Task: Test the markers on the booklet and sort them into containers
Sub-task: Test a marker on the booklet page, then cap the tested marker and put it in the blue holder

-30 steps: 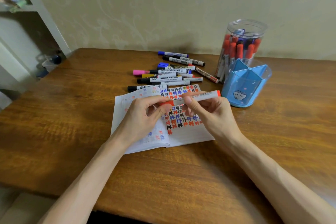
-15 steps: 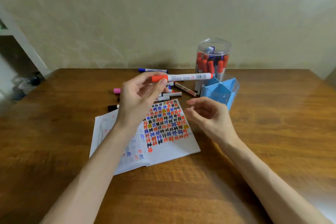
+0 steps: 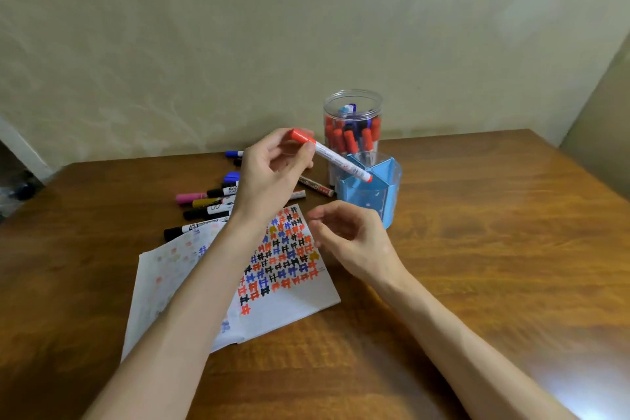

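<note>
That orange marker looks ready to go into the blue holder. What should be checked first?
1. Cap on: ok. The orange marker has its cap on at the raised end.
2. Grip: ok. The left hand pinches the marker just below the cap.
3. Aim: ok. The marker's lower end shows over the blue holder, tilted down towards it.
4. Room inside: cannot tell. The holder's compartments are only partly visible.
5. Other hand clear: ok. The right hand hovers above the booklet, holds nothing and is apart from the holder.
6. Right container: cannot tell. The clear jar behind also holds markers.
</note>
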`<state>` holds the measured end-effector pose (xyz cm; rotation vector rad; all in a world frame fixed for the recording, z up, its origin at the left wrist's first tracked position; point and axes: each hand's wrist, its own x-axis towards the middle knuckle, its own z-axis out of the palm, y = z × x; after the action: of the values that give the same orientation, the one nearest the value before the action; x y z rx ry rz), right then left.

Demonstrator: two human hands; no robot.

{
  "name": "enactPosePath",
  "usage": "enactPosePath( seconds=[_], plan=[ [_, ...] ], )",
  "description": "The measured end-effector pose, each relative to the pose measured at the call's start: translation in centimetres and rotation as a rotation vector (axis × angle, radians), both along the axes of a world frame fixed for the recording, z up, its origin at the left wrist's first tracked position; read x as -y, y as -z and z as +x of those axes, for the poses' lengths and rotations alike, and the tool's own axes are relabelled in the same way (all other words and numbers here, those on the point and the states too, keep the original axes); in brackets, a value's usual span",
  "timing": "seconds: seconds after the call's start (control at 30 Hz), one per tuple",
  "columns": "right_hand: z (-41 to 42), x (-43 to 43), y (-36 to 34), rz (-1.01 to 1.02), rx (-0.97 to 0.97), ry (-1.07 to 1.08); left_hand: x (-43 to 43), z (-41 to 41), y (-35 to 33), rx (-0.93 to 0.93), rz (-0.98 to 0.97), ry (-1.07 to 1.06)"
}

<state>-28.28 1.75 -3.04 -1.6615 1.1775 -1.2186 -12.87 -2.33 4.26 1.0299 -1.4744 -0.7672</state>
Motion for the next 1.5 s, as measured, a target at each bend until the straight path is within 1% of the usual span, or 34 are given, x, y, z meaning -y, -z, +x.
enactPosePath(
  seconds=[0.2, 0.4, 0.6, 0.7, 0.83, 1.07, 1.13, 1.3, 1.37, 1.5],
  plan=[
    [-0.1, 0.2, -0.1, 0.005, -0.017, 0.003, 0.8, -0.2, -0.1, 0.105, 0.021, 0.039],
    [-0.2, 0.3, 0.1, 0.009, -0.014, 0.007, 1.1, -0.9, 0.3, 0.094, 0.019, 0.060],
    [-0.2, 0.3, 0.2, 0.016, -0.017, 0.000, 1.0, -1.1, 0.9, 0.148, 0.031, 0.126],
    [-0.1, 0.3, 0.2, 0.026, -0.022, -0.005, 0.8, -0.1, 1.4, 0.147, 0.025, 0.103],
    [-0.1, 0.3, 0.4, 0.043, -0.039, -0.021, -0.3, 4.2, 2.8, 0.148, 0.068, -0.006],
    [0.9, 0.4, 1.0, 0.068, -0.085, -0.061, -3.6, 13.1, 7.4, 0.134, 0.209, -0.231],
    [1.2, 0.5, 1.3, 0.079, -0.095, -0.061, -3.2, 14.5, 8.1, 0.199, 0.198, -0.323],
    [1.5, 0.5, 1.5, 0.097, -0.083, -0.053, -1.7, 16.8, 9.9, 0.494, 0.197, -0.555],
    [1.5, 0.5, 1.5, 0.105, -0.072, -0.052, -1.6, 17.4, 10.3, 0.534, 0.244, -0.591],
    [1.9, 0.4, 1.4, 0.119, -0.071, -0.062, -1.6, 17.5, 10.2, 0.531, 0.295, -0.625]
  ],
)
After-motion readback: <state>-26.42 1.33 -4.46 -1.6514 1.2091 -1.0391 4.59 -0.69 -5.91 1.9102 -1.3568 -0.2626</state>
